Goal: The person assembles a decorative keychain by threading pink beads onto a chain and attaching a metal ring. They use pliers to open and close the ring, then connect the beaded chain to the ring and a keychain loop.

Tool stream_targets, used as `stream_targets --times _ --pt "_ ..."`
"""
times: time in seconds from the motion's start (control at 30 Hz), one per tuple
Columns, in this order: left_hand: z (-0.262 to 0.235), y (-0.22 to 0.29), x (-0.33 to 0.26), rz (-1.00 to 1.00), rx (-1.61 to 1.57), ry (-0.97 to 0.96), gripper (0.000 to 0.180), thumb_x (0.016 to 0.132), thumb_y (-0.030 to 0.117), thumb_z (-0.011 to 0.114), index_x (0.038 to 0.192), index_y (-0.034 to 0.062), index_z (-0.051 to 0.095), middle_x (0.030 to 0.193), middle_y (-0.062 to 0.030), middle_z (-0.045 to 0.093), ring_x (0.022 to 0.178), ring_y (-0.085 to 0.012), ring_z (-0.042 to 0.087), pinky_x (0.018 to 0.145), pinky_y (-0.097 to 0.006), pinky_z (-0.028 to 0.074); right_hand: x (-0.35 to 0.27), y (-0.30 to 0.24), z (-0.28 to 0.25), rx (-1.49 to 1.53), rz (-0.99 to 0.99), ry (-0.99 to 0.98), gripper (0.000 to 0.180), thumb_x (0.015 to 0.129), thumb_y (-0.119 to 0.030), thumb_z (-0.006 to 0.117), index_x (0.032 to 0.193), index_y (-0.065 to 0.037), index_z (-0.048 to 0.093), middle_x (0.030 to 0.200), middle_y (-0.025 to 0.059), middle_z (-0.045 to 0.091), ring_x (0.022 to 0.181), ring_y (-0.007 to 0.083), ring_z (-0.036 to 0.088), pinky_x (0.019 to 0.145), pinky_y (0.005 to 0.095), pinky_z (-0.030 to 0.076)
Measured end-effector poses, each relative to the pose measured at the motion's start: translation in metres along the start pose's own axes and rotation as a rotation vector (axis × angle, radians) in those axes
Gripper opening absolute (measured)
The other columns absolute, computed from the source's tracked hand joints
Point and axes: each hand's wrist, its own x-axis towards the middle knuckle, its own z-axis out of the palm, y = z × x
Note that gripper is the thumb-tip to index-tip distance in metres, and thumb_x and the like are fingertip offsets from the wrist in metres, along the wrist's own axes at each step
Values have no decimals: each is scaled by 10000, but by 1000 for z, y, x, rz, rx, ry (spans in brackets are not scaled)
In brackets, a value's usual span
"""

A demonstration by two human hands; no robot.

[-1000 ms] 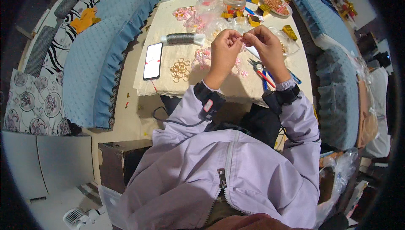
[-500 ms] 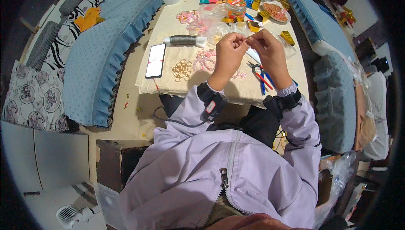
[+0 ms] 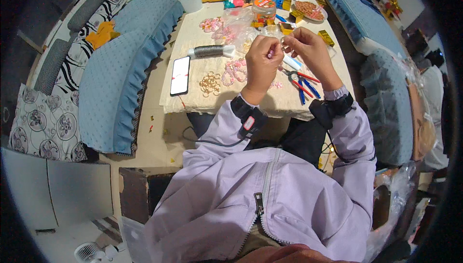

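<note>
The left hand point(image 3: 261, 65) grips a small pink piece point(image 3: 271, 54) between its curled fingers, above the tabletop point(image 3: 188, 34). The right hand point(image 3: 311, 53) is just to its right, fingertips pinched together; their contents cannot be determined. Pink bead strands point(image 3: 235, 70) lie left of the left hand.

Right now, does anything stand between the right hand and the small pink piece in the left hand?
Apart from the left hand itself, nothing visible stands between the right hand and the pink piece.
</note>
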Motion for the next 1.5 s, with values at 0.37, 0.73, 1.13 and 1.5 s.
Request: stream_targets --times 0.37,0.73,1.13,1.5 --pt "-1 2 -4 23 -114 71 100 823 -43 648 884 29 616 818 -39 546 646 -101 531 576 -246 446 -1 -13 1 9 -76 -94 150 914 -148 670 934 -29 580 828 -2 624 731 48 561 646 189 456" --pt "-3 -12 -6 -281 -476 -73 79 884 15 643 948 27 598 862 -21 586 671 -75 537 599 -219 452 1 -9 3 70 -110 -60 123 900 -88 672 923 -20 572 837 -6 615 757 45 563 689 191 470" --pt "-38 -20 2 -877 -1027 -343 155 972 84 481 1068 -10 559 1018 -111 600 896 -147 571 759 -241 458 -10 -9 1 -4 -99 -19 129 884 -87 683 900 -7 583 829 18 631 744 66 573 673 217 479" --pt "-48 -11 4 -731 -837 -405 261 916 73 645 1124 -12 513 1053 -103 601 976 -196 641 923 -275 515 -10 -4 4 29 -87 -62 132 888 -110 688 904 -14 599 797 10 622 724 73 569 653 221 471"
